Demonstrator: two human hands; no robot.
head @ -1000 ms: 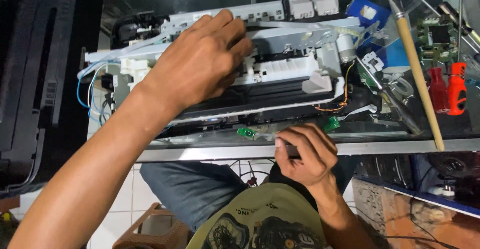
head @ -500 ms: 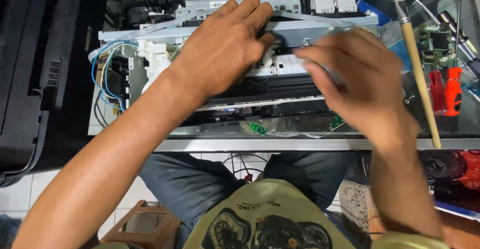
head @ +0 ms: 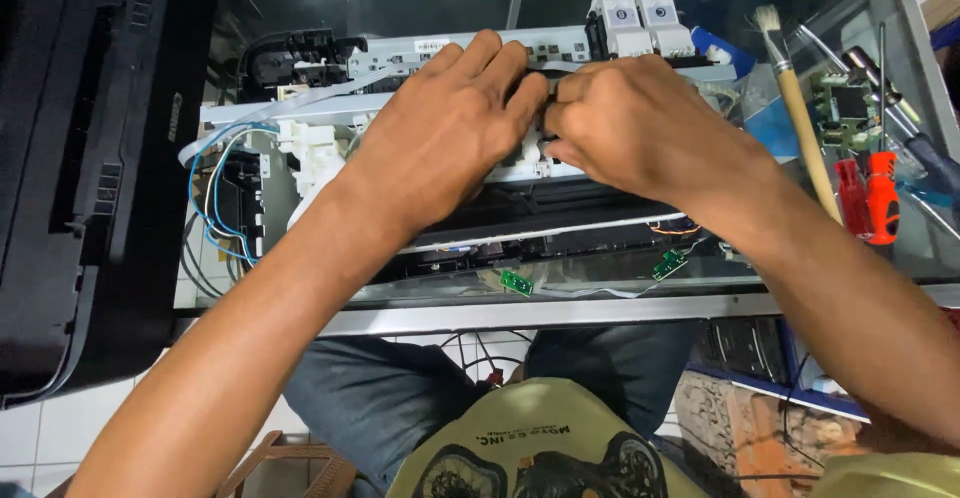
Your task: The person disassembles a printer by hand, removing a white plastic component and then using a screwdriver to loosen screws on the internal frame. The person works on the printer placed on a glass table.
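Observation:
An opened printer mechanism [head: 300, 148] with white plastic parts, a metal rail and blue wires lies on a glass-topped table [head: 560, 310]. My left hand [head: 445, 138] rests palm down on its middle, fingers curled over the rail. My right hand [head: 640, 123] meets it from the right, fingertips pinching a small part between the two hands. What the fingers hold is hidden. Two white cartridge holders [head: 640, 16] sit at the mechanism's far edge.
A black printer cover [head: 80, 158] lies at the left. A wooden-handled brush [head: 800, 108], red-handled tools [head: 868, 196], screwdrivers [head: 900, 118] and a small circuit board [head: 838, 108] lie at the right. Two small green boards [head: 516, 282] hang near the front edge.
My right hand rose from the table's front edge to the mechanism and now meets my left hand at its middle. The view shifted slightly.

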